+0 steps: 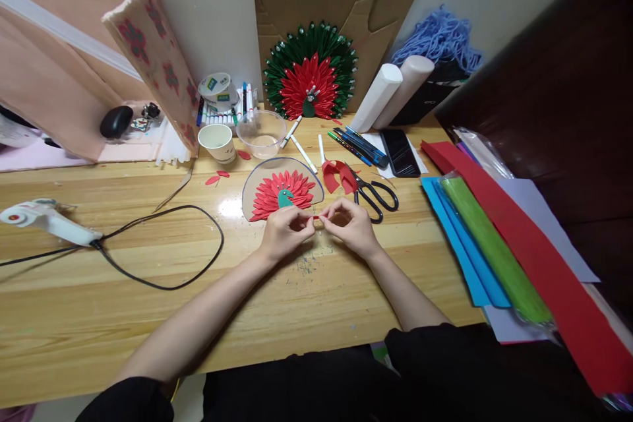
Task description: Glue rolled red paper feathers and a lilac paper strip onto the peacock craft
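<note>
Between the pinched fingertips of my left hand [287,231] and my right hand [351,227] is a small red paper piece [316,217], mostly hidden by the fingers. Just beyond my left hand lies a half-round cardboard piece [254,186] bearing a peacock [285,196] with a green body and layered red petals. Its lower edge is partly covered by that hand. Red paper scraps [339,176] lie past my right hand, touching black-handled scissors [378,194]. A few loose red petals [212,180] rest left of the cardboard.
At left lies a white glue gun [54,221] with a looped black cord [171,287]. Behind stand a paper cup [217,143], a clear bowl [262,135] and a finished green-and-red peacock [310,72]. Pens [356,145], a phone [400,153] and coloured sheets [524,257] occupy the right.
</note>
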Motion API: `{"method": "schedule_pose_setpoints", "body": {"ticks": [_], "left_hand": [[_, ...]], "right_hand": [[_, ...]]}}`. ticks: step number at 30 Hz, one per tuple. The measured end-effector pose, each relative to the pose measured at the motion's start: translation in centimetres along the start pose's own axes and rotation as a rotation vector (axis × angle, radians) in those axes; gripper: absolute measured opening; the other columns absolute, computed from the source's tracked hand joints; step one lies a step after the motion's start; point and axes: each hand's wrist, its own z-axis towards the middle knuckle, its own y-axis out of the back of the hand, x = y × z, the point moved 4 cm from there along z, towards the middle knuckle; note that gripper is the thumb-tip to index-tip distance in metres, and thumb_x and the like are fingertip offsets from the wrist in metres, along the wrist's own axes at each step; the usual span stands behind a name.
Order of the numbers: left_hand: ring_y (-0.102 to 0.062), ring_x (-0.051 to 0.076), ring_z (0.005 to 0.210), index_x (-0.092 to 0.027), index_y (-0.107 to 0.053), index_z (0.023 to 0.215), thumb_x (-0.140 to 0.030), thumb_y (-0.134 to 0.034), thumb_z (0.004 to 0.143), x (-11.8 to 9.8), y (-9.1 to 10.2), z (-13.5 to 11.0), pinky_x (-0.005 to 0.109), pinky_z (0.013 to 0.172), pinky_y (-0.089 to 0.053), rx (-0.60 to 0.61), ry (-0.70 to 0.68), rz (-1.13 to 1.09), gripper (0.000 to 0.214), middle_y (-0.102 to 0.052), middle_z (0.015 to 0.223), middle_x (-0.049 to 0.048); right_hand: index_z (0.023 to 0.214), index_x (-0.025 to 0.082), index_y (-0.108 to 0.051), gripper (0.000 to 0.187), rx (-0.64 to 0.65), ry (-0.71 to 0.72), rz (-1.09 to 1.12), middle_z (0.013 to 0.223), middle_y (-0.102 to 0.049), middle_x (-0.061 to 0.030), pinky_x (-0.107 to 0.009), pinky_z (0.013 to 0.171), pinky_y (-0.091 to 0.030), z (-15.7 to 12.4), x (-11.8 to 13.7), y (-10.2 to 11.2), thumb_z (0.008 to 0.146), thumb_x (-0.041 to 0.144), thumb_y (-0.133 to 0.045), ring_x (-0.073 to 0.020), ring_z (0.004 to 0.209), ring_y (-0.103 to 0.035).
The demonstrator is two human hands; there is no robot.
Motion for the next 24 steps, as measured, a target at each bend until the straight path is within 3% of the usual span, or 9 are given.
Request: {"method": "schedule_pose_setpoints", "body": {"ticks": [9,14,24], "left_hand": [[-0.052,0.01,0.053,-0.016,-0.061,0.071,-0.022,-0.06,0.075,0.4,0.6,0.0,0.021,0.052,-0.043,-0.101,0.075,-0.015,0.008,-0.06,0.062,0.0012],[-0.058,0.015,0.07,-0.017,-0.064,0.08,-0.027,-0.063,0.076,-0.4,0.2,0.3,0.027,0.065,-0.046,0.04,-0.046,0.005,0.011,-0.066,0.075,0.0051],[-0.058,0.015,0.074,-0.017,-0.065,0.079,-0.027,-0.058,0.081,-0.4,-0.2,0.3,0.029,0.07,-0.045,0.142,-0.007,-0.016,0.013,-0.066,0.076,0.0058]], "right_hand": [[0.073,0.021,-0.051,0.016,-0.053,-0.029,0.03,0.077,-0.062,-0.0021,-0.033,0.075,-0.05,0.6,-0.2,1.6,0.073,0.025,-0.067,-0.0166,0.076,-0.062],[0.078,0.02,-0.056,0.017,0.072,-0.091,0.033,0.078,-0.063,-0.0026,-0.032,0.071,-0.052,0.3,-0.4,0.5,0.072,0.03,-0.069,-0.0163,0.073,-0.062],[0.087,0.021,-0.057,0.017,0.014,-0.071,0.106,0.085,-0.061,-0.0023,-0.028,0.073,-0.053,0.1,-0.4,-0.2,0.074,0.027,-0.067,-0.0148,0.079,-0.062]]}}
